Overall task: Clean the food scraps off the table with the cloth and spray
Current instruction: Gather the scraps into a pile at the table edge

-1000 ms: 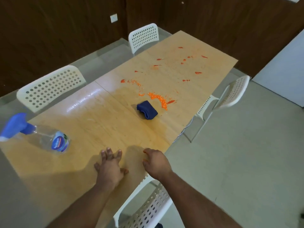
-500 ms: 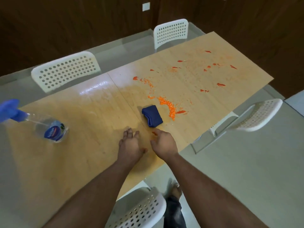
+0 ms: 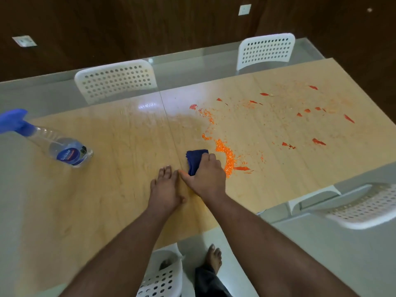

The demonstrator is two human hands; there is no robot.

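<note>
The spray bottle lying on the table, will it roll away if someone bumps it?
Probably a bit. The spray bottle lies on its side on the smooth, shiny table, and its body looks round. The blue trigger head sticks out sideways, so it would likely stop a full roll. The clear plastic looks mostly empty, so it is probably light and easy to knock.

Both arms [image 3: 132, 243] are bare, with no sleeves, watch or rings. One foot [image 3: 214, 257] is bare too. A dark trouser leg [image 3: 209, 284] shows above it.
</note>
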